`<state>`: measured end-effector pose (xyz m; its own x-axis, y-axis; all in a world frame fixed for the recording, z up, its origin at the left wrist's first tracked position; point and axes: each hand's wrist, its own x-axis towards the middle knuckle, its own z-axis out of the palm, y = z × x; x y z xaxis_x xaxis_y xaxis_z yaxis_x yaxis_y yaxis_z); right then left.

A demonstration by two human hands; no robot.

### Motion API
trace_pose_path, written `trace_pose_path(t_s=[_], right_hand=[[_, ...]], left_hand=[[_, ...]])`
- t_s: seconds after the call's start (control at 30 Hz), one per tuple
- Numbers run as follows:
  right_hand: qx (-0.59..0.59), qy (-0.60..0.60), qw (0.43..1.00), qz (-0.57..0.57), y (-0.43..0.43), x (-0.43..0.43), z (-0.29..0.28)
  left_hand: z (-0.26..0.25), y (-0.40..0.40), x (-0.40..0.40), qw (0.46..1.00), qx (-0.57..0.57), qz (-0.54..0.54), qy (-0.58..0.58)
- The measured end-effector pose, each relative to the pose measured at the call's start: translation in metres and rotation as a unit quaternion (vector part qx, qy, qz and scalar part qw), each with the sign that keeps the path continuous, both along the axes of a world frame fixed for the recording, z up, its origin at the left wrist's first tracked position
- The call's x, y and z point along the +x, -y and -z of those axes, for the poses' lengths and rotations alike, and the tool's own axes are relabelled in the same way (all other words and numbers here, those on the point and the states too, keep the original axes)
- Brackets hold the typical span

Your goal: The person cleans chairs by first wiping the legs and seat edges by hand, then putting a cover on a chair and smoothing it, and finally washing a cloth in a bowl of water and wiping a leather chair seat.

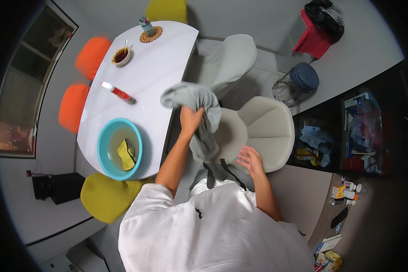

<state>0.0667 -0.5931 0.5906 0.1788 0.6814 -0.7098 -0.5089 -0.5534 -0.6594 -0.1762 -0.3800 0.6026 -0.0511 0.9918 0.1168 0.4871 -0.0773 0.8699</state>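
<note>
My left hand (191, 119) grips a bunched grey ribbed cloth (206, 98), which looks like the fabric on the neighbouring chair. The cloth hangs in folds past the table's edge and partly hides the seat of a cream padded chair (270, 132). That chair has no cover over its backrest. My right hand (252, 160) holds nothing, its fingers spread above the near side of the cream chair. Just beyond the cloth stands a chair in a light grey ribbed cover (236, 56).
On the white table (149, 81) are a turquoise basin (102, 154) with water and a yellow cloth (125, 154), a red canister (119, 92), a bowl of dark sauce (121, 56) and a bottle (147, 28). Blue stools (304, 77) and a dark cabinet (329, 122) stand right.
</note>
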Motion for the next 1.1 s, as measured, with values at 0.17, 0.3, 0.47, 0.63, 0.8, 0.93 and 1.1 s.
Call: trace_pose_path(t_s=[0.17, 0.3, 0.47, 0.63, 0.8, 0.93, 1.1], right_hand=[[-0.013, 0.002, 0.997, 0.071, -0.008, -0.025, 0.007], [-0.037, -0.005, 0.995, 0.088, -0.006, -0.051, 0.013], [-0.062, -0.011, 0.996, 0.069, -0.001, -0.071, 0.018], [-0.069, 0.004, 0.994, 0.084, -0.009, -0.065, 0.023], [-0.073, 0.004, 0.997, 0.003, -0.001, -0.066, 0.03], [-0.054, -0.03, 0.997, -0.041, 0.019, -0.085, 0.036], [-0.016, -0.033, 0.997, -0.063, 0.026, -0.104, 0.05]], left_hand=[[-0.038, -0.15, 0.052, 0.968, 0.124, 0.008, -0.217], [-0.034, -0.216, 0.108, 0.916, 0.154, 0.143, -0.342], [0.025, -0.157, 0.149, 0.87, 0.26, 0.324, -0.266], [0.085, 0.008, 0.121, 0.871, 0.138, 0.457, -0.115], [0.116, 0.109, 0.057, 0.864, -0.223, 0.45, 0.009], [0.117, 0.133, 0.008, 0.892, -0.272, 0.359, 0.04], [0.085, 0.15, -0.042, 0.931, -0.228, 0.283, 0.016]])
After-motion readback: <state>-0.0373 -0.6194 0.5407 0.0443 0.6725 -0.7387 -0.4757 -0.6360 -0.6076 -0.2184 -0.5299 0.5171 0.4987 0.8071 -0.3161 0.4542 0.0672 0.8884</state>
